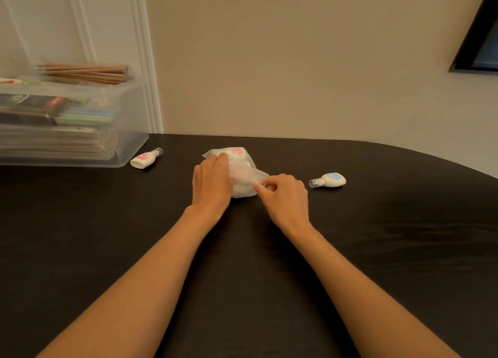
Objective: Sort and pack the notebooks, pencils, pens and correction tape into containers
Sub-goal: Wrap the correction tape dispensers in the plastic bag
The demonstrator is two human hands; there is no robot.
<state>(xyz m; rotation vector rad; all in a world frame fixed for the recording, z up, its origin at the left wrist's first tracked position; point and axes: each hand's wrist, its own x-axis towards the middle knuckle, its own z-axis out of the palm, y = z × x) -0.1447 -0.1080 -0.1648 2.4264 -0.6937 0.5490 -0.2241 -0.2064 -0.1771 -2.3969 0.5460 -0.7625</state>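
Black table (80, 236), clear bin (129, 131), pink correction tape (144, 159)

1. The bag (244, 166) lies on the table (377, 250), under the left hand (213, 181) fingers and against the right hand (287, 196) fingers.
2. One correction tape (330, 180) lies right of the right fingers.
3. The other correction tape (145, 159) lies left of the left fingers, beside the container (126, 131).

Dark desk (107, 250): clear bin (129, 120) at back-left corner, pink correction tape (144, 160) just beside it, white pouch (239, 155) mid-back, blue correction tape (331, 180) nearer the right edge.
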